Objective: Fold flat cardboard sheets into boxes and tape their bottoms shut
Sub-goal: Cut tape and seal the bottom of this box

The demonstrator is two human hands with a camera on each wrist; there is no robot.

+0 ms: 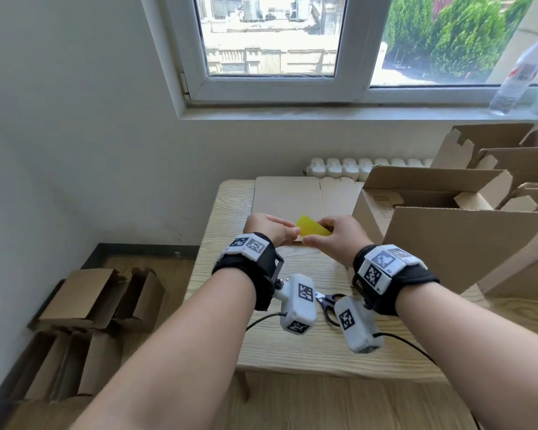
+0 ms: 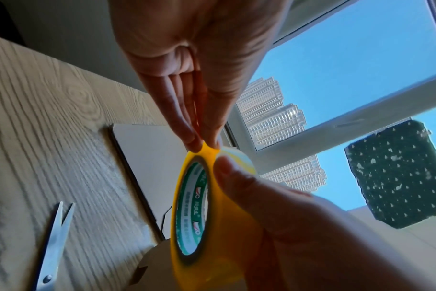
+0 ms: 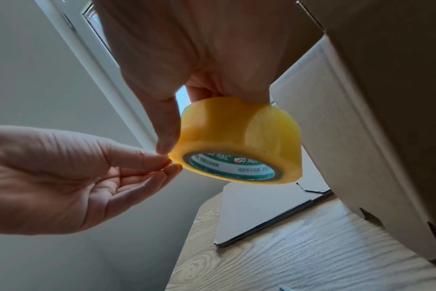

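Both hands raised together above the pale wood-grain table [image 1: 308, 346], over its far half.

Right hand [image 1: 336, 240] grips the yellow roll of translucent packing tape [image 3: 239, 141] with a green-and-white printed core; fingers wrapped over the roll's outer band from above, thumb [image 3: 168, 126] pressed down its near side. Roll held clear of the table, its open core facing down and toward the right wrist camera.

Left hand [image 1: 269, 229] meets the roll at its edge: thumb and forefinger tips [image 2: 194, 137] pinched together right on the yellow rim, remaining fingers loosely extended beneath. Whether a loose tape end sits between them cannot be told; the contact point is too small and blurred.

On the table beyond the hands, a stack of flat brown cardboard sheets [image 1: 288, 198] lying against the far edge. To the right, a folded brown cardboard box [image 1: 454, 243] standing on the table, tilted, with more opened boxes [image 1: 423, 193] behind it toward the window [image 1: 271, 41].

Steel scissors with black handles [image 1: 331, 302] lie on the table beneath the wrists, blades slightly parted in the left wrist view.

On the floor left of the table, several folded cardboard boxes [image 1: 100, 297] in a loose group
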